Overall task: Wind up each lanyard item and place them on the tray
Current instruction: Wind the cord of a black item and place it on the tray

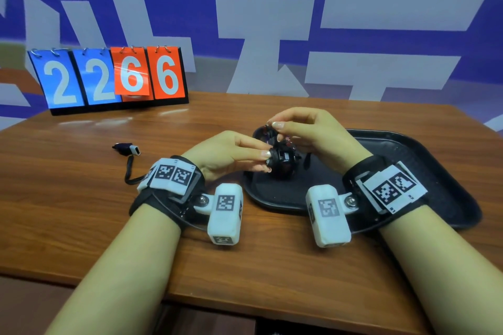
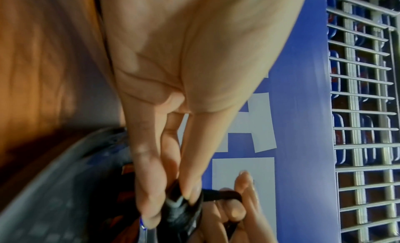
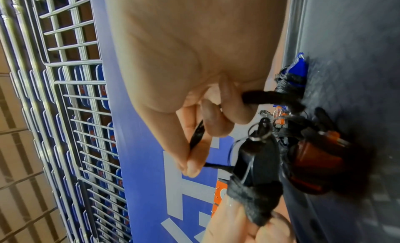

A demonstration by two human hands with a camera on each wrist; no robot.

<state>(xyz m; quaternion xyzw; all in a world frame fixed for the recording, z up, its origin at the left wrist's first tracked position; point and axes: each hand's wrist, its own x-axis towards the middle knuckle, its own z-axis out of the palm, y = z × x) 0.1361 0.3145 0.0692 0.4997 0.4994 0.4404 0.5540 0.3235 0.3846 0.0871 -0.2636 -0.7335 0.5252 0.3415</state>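
Above tray (image 1: 408, 149), both hands apparently pinch lanyard (image 1: 281, 160)

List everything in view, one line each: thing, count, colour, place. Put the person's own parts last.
tray: one, black, on the table's right half, under the hands.
lanyard item being wound: one, black body with black cord, held over the tray's left part.
wound items on the tray: count unclear, orange-brown and blue parts with dark cord, lying by the held item.
unwound lanyard item: one, dark with a pale tip, on the table left of the hands, cord trailing toward the left wrist.
flip scoreboard: one, two blue cards and two orange, reading 2266, at the table's far left.
table: one, brown wood.
wire rack: one, metal, beside the blue wall.
left hand: pinches the item's body.
right hand: pinches the cord above it.
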